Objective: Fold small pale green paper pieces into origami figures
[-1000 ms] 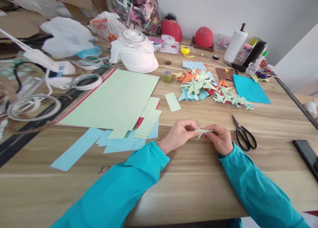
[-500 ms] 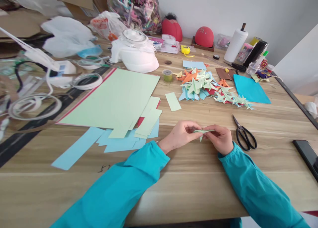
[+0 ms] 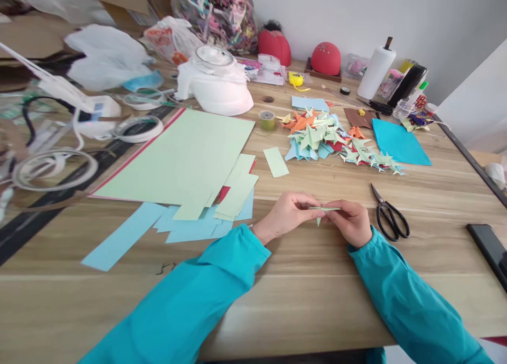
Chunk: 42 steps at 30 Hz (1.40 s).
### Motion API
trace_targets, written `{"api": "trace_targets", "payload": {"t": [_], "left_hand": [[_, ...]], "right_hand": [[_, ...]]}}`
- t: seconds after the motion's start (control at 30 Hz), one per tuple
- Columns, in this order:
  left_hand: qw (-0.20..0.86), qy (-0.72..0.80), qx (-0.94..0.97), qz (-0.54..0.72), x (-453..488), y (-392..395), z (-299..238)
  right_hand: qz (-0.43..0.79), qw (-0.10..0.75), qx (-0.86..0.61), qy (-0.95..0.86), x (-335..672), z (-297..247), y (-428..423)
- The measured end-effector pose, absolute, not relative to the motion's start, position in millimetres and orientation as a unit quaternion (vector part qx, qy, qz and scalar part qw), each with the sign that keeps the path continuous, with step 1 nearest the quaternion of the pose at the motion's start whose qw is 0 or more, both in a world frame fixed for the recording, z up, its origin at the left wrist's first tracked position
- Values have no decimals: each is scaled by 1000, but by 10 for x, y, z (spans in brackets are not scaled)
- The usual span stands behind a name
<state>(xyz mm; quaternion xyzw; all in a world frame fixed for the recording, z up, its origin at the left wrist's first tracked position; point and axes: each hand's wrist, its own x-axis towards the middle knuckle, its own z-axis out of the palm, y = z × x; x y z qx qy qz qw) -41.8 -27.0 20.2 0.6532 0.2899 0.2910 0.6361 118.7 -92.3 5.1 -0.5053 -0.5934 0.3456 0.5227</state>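
Observation:
Between my two hands is a small folded piece of pale green paper, with a pointed flap hanging down below. My left hand pinches its left side between thumb and fingers. On the other side, my right hand grips the right end, fingertips nearly meeting the left ones. Black-handled scissors lie just right of my right hand. Beyond the hands, a flat pale green paper rectangle rests on the table, and a pile of folded paper stars in green, orange, blue and red lies farther back.
Large green sheets and blue paper strips spread to the left. A thread spool, a turquoise sheet and a red pincushion sit farther back. A phone lies at the right; tape rolls and cables crowd the left.
Both hands stay in nearly the same place. The folded paper has shifted very slightly between the fingers, its hanging flap a touch farther left.

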Motion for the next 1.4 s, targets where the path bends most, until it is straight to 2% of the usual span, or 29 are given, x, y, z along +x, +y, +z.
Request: {"api": "trace_targets", "payload": {"t": [0.37,0.67,0.9,1.07,1.4], "left_hand": [[673,293,606,305,-403,-254,165],[694,287,583,309,-401,-266,188],[675,315,584,324,-403,-255,172],[680,298,595,309,-413,-244,162],[616,278,680,284,-428,-238,222]], "right_hand": [[394,541,-467,-578,1196,1,-912],[379,526,-485,-587,1185,28,-921],[315,548,-516,-578,1185,44,-925],[304,559,-514,-575,1182,68,-918],[320,531,-523,-584,1190,58,-916]]}}
